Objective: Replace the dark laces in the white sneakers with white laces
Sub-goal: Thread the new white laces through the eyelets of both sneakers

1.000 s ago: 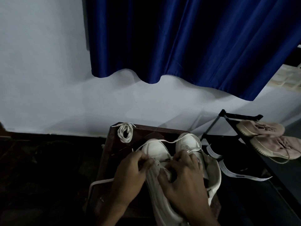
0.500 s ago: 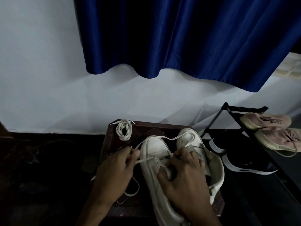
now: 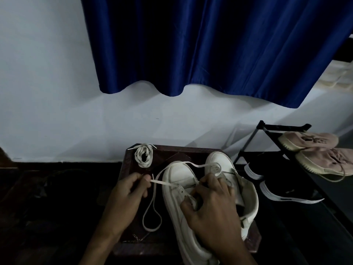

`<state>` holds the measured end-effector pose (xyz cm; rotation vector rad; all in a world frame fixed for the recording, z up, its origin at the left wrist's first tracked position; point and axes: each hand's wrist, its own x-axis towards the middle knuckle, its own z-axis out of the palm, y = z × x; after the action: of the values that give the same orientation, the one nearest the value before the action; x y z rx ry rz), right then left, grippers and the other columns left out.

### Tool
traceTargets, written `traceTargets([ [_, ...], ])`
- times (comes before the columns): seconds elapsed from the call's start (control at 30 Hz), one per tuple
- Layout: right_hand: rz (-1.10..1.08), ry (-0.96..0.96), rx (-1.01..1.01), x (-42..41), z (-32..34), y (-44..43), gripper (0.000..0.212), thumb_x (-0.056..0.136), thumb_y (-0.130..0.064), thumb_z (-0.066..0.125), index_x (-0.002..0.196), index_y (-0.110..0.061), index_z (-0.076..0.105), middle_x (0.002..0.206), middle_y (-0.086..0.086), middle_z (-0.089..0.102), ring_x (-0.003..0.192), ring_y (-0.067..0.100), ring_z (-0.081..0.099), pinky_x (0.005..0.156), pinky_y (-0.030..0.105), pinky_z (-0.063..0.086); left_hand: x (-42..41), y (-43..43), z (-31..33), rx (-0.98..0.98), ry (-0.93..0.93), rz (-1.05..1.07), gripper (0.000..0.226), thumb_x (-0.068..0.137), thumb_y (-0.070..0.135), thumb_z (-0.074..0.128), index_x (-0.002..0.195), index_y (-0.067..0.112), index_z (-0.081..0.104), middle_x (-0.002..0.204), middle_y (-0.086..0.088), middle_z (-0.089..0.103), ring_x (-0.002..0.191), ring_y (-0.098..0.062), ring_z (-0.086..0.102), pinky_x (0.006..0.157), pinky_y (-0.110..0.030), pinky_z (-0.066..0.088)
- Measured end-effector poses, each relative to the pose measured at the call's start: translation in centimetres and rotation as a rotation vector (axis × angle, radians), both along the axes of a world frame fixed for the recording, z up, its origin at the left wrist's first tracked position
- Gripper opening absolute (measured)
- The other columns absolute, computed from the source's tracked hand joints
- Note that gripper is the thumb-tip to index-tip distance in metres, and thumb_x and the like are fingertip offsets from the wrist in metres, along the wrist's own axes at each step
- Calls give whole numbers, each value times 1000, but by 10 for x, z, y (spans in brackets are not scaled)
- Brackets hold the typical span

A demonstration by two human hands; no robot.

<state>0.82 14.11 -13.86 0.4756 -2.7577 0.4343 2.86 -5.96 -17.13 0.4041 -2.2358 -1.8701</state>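
L hand (image 3: 127, 196): pinch on white lace (image 3: 162, 182); R hand (image 3: 212, 207) round sneaker (image 3: 177, 174)

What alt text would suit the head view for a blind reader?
A person's left hand pinches a flat white lace stretched sideways from a white leather sneaker, which the right hand holds on a dark wooden table. A coiled white lace lies behind.

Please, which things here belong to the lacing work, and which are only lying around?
Job: left hand pinching white lace; right hand holding near sneaker; far sneaker; coiled lace.
Lying about: pink shoes; black shoes; shoe rack; blue curtain.
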Motion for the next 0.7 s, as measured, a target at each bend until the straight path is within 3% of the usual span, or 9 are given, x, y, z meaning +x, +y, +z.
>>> traceTargets([
  [0.13, -3, -16, 19, 2, 0, -2, 27, 73, -50, 49, 64, -27, 60, 90, -9, 51, 88, 17, 49, 80, 36, 37, 9, 25, 7, -45, -102, -188, 27, 97, 31, 54, 73, 25, 66, 67, 5, 66, 56, -3, 53, 52, -18, 39],
  [0.27, -23, -24, -13, -2, 3, -18, 31, 75, -46, 45, 65, -21, 61, 90, 0, 53, 87, 25, 53, 76, 40, 45, 6, 33, 12, 55, -102, -100, 29, 100, 28, 49, 84, 17, 70, 85, 3, 74, 82, -9, 68, 70, -30, 48],
  [0.33, -4, -22, -7, -9, 3, -29, 35, 76, -45, 44, 69, -17, 65, 91, 3, 54, 86, 28, 55, 73, 41, 48, 2, 31, 19, 139, -105, -42, 26, 100, 27, 49, 90, 14, 69, 89, 2, 74, 87, -17, 70, 65, -37, 51],
  [0.4, 53, -126, -53, -21, 8, -32, 44, 85, -49, 41, 80, -15, 69, 96, 5, 55, 91, 28, 55, 81, 40, 47, 0, 27, 25, 95, -95, -14, 24, 100, 28, 49, 92, 15, 67, 84, 8, 72, 82, -15, 70, 60, -41, 52],
  [0.47, 92, -250, -221, -36, 18, -20, 36, 93, -46, 50, 93, -16, 70, 101, 6, 56, 96, 26, 56, 88, 36, 45, -1, 23, 31, 77, -116, -53, 22, 100, 28, 49, 93, 15, 66, 84, 8, 72, 73, -14, 69, 51, -34, 49],
  [0.5, 113, -213, -236, -46, 22, -11, 26, 93, -37, 54, 99, -16, 68, 105, 6, 56, 98, 26, 56, 89, 36, 44, -2, 21, 32, 88, -130, -86, 23, 101, 28, 48, 93, 13, 64, 84, 4, 73, 66, -17, 67, 47, -30, 46],
  [0.57, 172, -164, 9, -67, 33, 5, 23, 90, -23, 53, 109, -17, 65, 112, 5, 59, 105, 29, 55, 88, 36, 44, -5, 19, 34, 72, -149, -136, 27, 101, 28, 48, 87, 9, 60, 72, -2, 69, 53, -17, 57, 43, -25, 41],
  [0.63, 213, -346, 303, -79, 41, 10, 26, 91, -26, 49, 113, -18, 62, 119, 6, 62, 113, 30, 56, 92, 37, 43, -8, 19, 37, 21, -156, -162, 31, 101, 30, 48, 82, 8, 57, 58, 1, 59, 45, -11, 48, 40, -23, 36],
  [0.7, 218, -491, 430, -82, 47, 10, 30, 94, -36, 49, 111, -16, 61, 120, 9, 62, 114, 30, 57, 97, 43, 42, -13, 21, 45, 34, -155, -182, 32, 101, 32, 48, 79, 9, 58, 54, 3, 51, 41, -9, 41, 39, -22, 34],
])
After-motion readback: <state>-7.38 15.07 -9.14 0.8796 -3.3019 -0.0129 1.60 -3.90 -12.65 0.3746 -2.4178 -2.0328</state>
